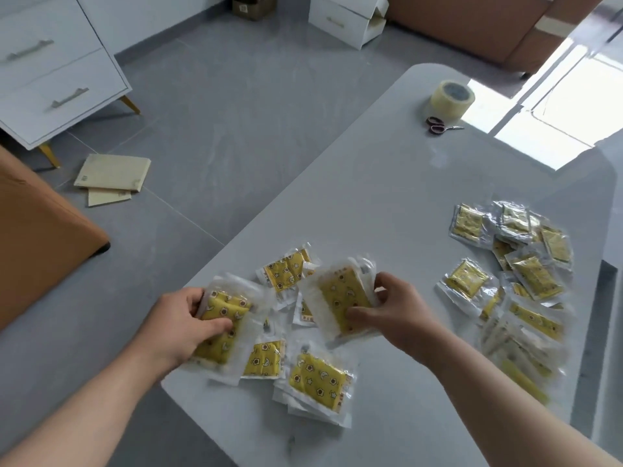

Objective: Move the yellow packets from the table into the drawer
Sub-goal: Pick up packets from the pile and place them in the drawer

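Several yellow packets in clear wrappers lie on the grey table [371,183]. My left hand [175,323] grips a stack of yellow packets [224,328] near the table's left edge, thumb on top. My right hand [392,310] pinches another stack of packets [340,298], lifted slightly above the table. Loose packets [318,379] lie below and between my hands. A bigger heap of packets [519,274] spreads at the right. The white drawer cabinet [54,72] stands on the floor at the far left, both drawers shut.
A roll of clear tape [452,96] and small scissors [440,125] sit at the table's far end. Flat cardboard pieces [111,176] lie on the floor. An orange chair [40,244] stands at the left. White boxes [347,18] are at the back.
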`<action>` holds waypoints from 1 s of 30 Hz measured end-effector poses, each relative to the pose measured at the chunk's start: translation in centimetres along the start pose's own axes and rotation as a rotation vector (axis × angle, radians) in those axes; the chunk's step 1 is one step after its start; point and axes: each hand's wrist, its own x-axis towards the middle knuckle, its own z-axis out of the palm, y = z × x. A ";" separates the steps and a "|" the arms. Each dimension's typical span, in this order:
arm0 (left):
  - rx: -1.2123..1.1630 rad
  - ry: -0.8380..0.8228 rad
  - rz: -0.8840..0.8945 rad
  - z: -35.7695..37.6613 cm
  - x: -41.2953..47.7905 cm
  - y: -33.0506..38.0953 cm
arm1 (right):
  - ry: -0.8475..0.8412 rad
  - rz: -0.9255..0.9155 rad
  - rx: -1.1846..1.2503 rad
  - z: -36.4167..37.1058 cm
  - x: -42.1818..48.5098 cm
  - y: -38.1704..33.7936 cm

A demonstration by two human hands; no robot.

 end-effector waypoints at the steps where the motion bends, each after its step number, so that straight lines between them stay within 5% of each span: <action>1: -0.119 0.007 -0.047 -0.4 -0.9 0.7 | -0.005 0.033 0.139 0.1 -1.4 -0.7; 5: -0.431 -0.010 -0.182 -1.5 -4.6 3.3 | -0.004 0.121 0.497 0.5 -6.2 -3.1; 15: -0.756 -0.102 -0.260 -6.1 -16.0 11.1 | 0.184 0.093 0.765 -3.1 -20.5 -11.9; 30: -0.723 -0.414 -0.020 -7.0 -33.1 23.6 | 0.363 -0.103 0.920 -11.0 -41.5 -16.5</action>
